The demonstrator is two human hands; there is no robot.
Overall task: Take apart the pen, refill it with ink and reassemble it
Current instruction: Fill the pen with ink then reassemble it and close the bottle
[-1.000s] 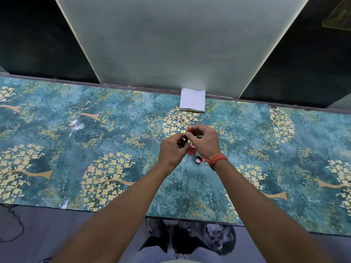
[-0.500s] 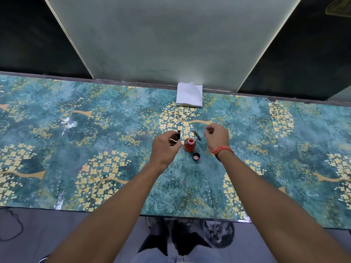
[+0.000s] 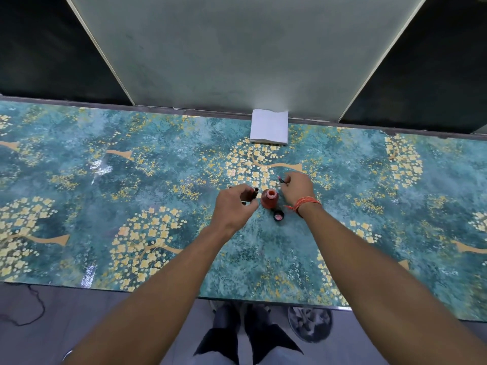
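Note:
A small open red ink bottle stands on the patterned table between my hands. Its black cap lies just in front of it, inside up. My left hand is closed around a dark pen barrel, whose open end points toward the bottle. My right hand sits right of the bottle and pinches a thin dark pen part at the fingertips. An orange thread band circles my right wrist.
A folded white tissue lies at the table's back edge against the wall panel. The table carries a teal cover with yellow flower trees. Its front edge runs below my forearms, with the floor and my feet beneath.
My hands were together over the bottle, then drew apart. The right hand reached to the thin pen part on the table and now pinches it. The left keeps the barrel.

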